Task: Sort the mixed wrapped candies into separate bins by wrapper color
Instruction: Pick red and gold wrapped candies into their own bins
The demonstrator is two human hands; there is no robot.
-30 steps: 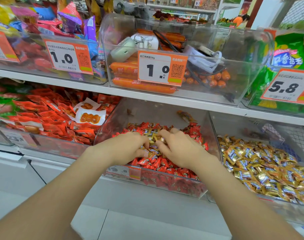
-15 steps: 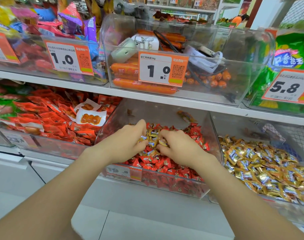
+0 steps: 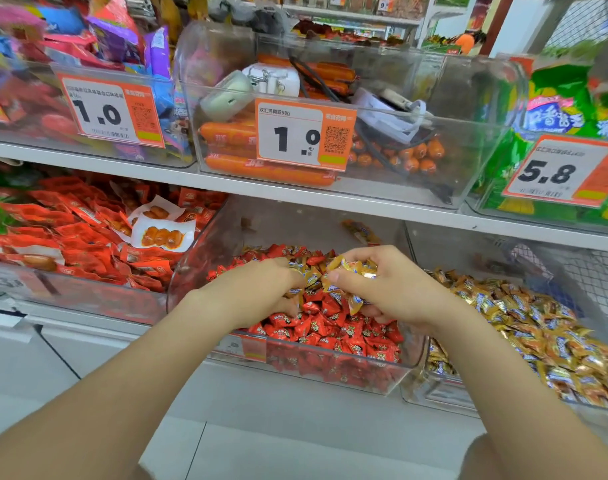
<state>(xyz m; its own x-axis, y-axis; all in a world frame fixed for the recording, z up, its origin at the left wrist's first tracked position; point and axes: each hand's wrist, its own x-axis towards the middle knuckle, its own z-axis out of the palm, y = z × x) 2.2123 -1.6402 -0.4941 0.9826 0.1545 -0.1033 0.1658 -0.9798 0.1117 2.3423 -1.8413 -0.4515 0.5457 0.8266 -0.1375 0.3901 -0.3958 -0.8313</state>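
Note:
Both my hands are inside the clear middle bin (image 3: 330, 370) on the lower shelf. It holds mostly red-wrapped candies (image 3: 333, 327), with gold-wrapped candies (image 3: 311, 277) lying on top between my hands. My right hand (image 3: 382, 289) grips a bunch of gold candies (image 3: 351, 268), lifted a little above the pile. My left hand (image 3: 261, 292) has its fingers curled down among the gold candies; what it holds is hidden. The bin to the right (image 3: 430, 393) is full of gold-wrapped candies (image 3: 524, 317).
A clear bin of red snack packs (image 3: 73, 233) stands to the left. The shelf edge (image 3: 295, 192) runs just above my hands. Upper bins hold orange sausages (image 3: 261, 169), mixed colourful packets (image 3: 122, 39) and green bags (image 3: 565, 109), each with an orange price tag.
My right hand has closed round several gold candies and lifted them off the pile. My left hand has curled its fingers down into the candies. The view has shifted slightly.

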